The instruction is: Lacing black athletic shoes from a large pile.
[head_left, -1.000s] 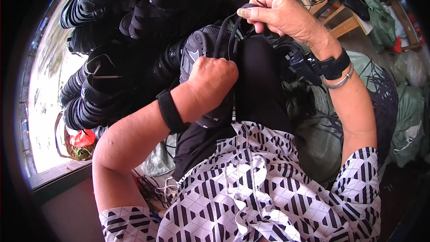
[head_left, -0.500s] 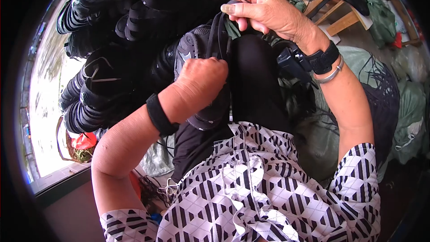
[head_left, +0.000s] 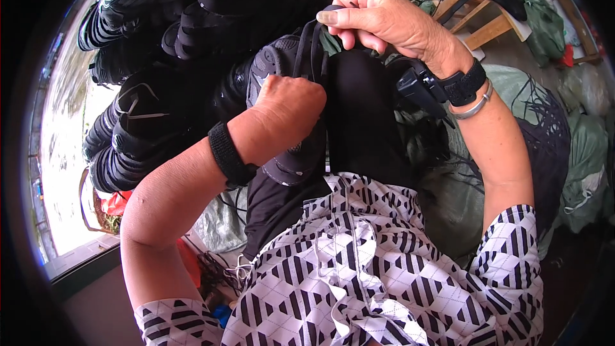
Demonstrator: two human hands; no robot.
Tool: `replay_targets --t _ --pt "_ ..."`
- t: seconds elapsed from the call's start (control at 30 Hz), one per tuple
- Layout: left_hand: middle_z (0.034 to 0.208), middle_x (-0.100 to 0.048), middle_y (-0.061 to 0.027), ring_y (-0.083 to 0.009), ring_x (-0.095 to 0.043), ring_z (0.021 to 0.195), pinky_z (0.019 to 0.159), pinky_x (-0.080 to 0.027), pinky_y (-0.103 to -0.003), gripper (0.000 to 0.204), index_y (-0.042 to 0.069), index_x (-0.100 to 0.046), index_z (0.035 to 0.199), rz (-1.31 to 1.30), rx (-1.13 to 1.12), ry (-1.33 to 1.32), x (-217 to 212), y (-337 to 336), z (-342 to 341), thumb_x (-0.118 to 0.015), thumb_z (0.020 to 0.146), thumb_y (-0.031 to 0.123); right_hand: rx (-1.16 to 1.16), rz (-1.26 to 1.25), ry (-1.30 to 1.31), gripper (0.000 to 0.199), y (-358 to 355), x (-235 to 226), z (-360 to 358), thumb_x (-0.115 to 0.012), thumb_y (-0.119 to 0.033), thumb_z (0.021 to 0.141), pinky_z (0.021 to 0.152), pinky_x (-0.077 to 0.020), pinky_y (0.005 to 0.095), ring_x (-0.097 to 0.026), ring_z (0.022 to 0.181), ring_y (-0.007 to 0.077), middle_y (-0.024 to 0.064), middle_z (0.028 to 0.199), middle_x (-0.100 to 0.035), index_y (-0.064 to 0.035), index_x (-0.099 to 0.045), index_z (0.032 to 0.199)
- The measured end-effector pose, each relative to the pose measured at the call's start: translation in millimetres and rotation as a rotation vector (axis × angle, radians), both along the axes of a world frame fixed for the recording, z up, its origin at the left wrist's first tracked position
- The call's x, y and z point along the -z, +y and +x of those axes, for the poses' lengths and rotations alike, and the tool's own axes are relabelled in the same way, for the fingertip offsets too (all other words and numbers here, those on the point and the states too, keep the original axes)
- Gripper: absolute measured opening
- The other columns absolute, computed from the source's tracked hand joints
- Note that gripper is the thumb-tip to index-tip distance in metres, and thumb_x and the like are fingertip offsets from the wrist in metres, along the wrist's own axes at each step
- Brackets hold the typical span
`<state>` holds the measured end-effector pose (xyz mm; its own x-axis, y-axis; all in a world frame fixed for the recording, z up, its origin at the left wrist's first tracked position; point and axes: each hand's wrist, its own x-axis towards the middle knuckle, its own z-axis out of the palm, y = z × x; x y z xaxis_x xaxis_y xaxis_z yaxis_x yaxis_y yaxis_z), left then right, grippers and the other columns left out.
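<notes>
Shoelace (head_left: 305,41) is rising from the black sneaker (head_left: 272,63), which is lying along my left thigh (head_left: 275,214); lacing is apparently partly done, with loose strands remaining undrawn. My right hand (head_left: 378,19), at the far side, is pinching the lace, thumb against fingers; my left hand (head_left: 288,106) is curling over the sneaker, fingertips hidden, its grip impossible to tell.

- Shoe (head_left: 296,165): dk grey/blk, textured upper w/ small pale mark on side; middle hidden by L hand (head_left: 289,107); far end shows just beyond that hand, rounded near end just below it.
- Lace (head_left: 314,41): blk, flat; pinched at top btwn thumb & fingers of R hand (head_left: 381,20); strands run down side by side to shoe at L hand; lower parts hidden there.
</notes>
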<state>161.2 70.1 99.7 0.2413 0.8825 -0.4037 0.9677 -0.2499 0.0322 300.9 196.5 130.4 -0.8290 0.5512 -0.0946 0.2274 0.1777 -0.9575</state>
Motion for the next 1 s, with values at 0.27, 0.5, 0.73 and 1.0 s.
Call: replay_targets --t 0.27,0.5,0.73,1.0 --pt "0.086 -0.066 -0.0134 -0.0321 -0.065 0.084 0.072 -0.05 -0.043 0.017 0.005 -0.062 0.085 0.024 -0.139 -0.084 16 -3 0 -0.062 0.078 0.021 0.032 -0.218 0.068 0.025 12 18 -8 -0.063 -0.028 0.087 0.036 -0.0257 0.0142 -0.037 0.038 -0.0001 0.0001 0.062 -0.056 -0.0048 -0.06 0.08" --pt "0.083 -0.063 -0.0107 -0.0307 -0.063 0.083 0.073 -0.048 -0.043 0.01 0.008 -0.06 0.083 0.286 -0.15 -0.289 32 -29 0 -0.062 0.077 0.016 0.207 -0.492 0.309 0.023 6 19 -41 -0.059 -0.023 0.089 0.036 -0.0261 0.0157 -0.036 0.04 0.0017 -0.0022 0.059 -0.05 -0.0013 -0.059 0.082" --pt "0.103 -0.054 -0.0043 -0.0249 -0.054 0.09 0.079 -0.045 -0.038 0.034 0.018 -0.065 0.106 0.578 -0.006 -0.437 43 -95 -9 -0.067 0.073 0.013 -0.026 -0.501 0.602 0.025 -4 -30 -25 -0.058 -0.022 0.091 0.035 -0.0277 0.0156 -0.041 0.039 0.0028 -0.0005 0.059 -0.056 -0.0056 -0.061 0.073" --pt "0.085 -0.063 -0.0084 -0.0113 -0.061 0.072 0.064 -0.049 -0.025 0.022 0.003 -0.064 0.104 0.643 -0.447 -1.018 39 -69 -52 -0.059 0.083 -0.004 -0.099 0.92 0.291 0.012 -42 -92 4 -0.071 -0.007 0.075 0.057 -0.0408 0.0273 -0.051 0.062 0.0125 0.0046 0.062 -0.055 -0.0003 -0.062 0.071"
